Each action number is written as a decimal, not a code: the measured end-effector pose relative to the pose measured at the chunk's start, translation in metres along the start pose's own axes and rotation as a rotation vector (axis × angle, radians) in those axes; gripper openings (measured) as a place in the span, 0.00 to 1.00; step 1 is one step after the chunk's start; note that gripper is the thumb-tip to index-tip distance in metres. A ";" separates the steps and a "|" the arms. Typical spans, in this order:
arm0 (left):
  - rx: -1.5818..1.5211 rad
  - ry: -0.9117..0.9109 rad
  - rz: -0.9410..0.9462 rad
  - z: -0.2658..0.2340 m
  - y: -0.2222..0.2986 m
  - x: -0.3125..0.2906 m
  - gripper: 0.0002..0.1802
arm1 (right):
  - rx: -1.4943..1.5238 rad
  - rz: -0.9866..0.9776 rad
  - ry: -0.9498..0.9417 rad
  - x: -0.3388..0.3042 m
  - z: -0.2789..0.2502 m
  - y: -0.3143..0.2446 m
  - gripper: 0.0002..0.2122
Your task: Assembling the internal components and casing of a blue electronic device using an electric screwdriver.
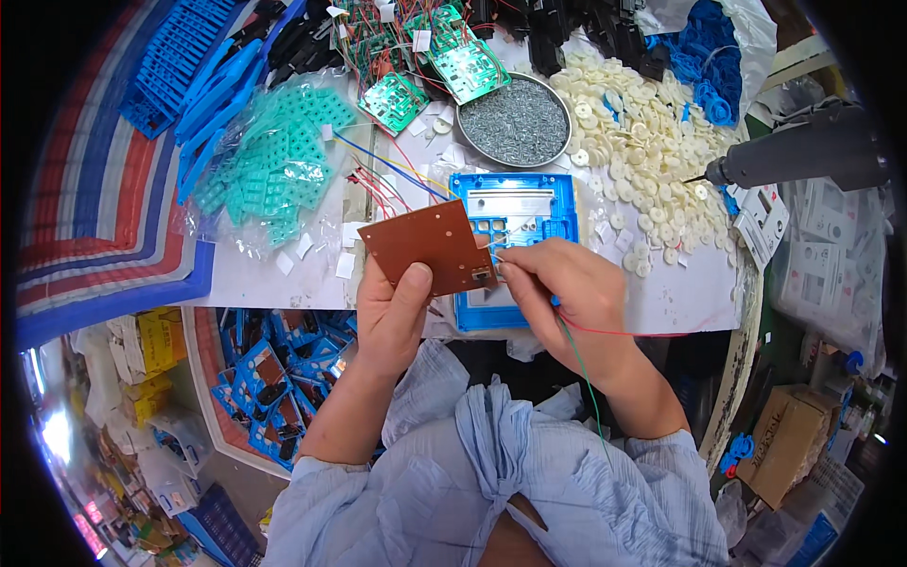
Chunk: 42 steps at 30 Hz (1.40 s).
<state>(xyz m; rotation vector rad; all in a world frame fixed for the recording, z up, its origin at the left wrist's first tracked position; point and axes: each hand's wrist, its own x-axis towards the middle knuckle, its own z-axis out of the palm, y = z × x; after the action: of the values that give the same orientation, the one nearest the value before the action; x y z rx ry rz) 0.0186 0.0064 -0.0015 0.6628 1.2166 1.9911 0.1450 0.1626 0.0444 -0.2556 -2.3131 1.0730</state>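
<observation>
My left hand (399, 304) holds a brown circuit board (425, 248) by its lower left edge, thumb lying on its plain brown face. Red, yellow and blue wires (416, 178) run out beyond the board's far edge. Close to the board's right corner, the fingers of my right hand (581, 283) are pinched on thin wires. From that hand a green wire (588, 378) hangs toward my clothes and a red wire (652, 334) trails right. Beneath the board and the right fingers lies an open blue plastic case (564, 203); the board hides part of its inside.
Behind the case stand a round dish of small screws (515, 118) and green circuit boards (468, 68). White plastic discs (624, 123) are heaped right, below a dark electric screwdriver (803, 151). Bagged turquoise parts (279, 156) lie left. A bin of blue assemblies (269, 378) sits lower left.
</observation>
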 end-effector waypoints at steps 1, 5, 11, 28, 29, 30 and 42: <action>0.002 0.004 -0.022 0.001 0.001 0.000 0.27 | -0.024 0.010 -0.006 0.000 -0.003 -0.001 0.04; -0.067 -0.069 -0.073 -0.001 0.006 0.000 0.25 | 0.031 0.048 -0.035 0.003 -0.019 -0.003 0.03; -0.146 -0.071 -0.311 0.004 0.020 -0.004 0.21 | 0.311 0.239 -0.224 -0.018 -0.058 0.005 0.02; 0.473 -0.545 -0.312 0.042 0.018 -0.029 0.13 | 0.617 0.642 -0.514 -0.051 -0.065 0.013 0.15; 0.369 -0.441 -0.358 0.039 0.011 -0.036 0.14 | 0.603 0.635 -0.450 -0.047 -0.058 0.014 0.14; 0.309 -0.384 -0.521 0.029 0.004 -0.046 0.14 | 0.589 0.629 -0.385 -0.040 -0.051 0.017 0.12; 0.006 -0.294 -0.588 0.013 -0.013 -0.059 0.22 | 0.293 0.360 -0.564 0.030 -0.034 0.065 0.24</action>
<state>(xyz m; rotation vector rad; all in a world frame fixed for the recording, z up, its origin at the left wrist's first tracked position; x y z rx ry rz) 0.0681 -0.0283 -0.0114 0.5020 1.0811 1.3519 0.1352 0.2388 0.0259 -0.2881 -2.5998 1.8415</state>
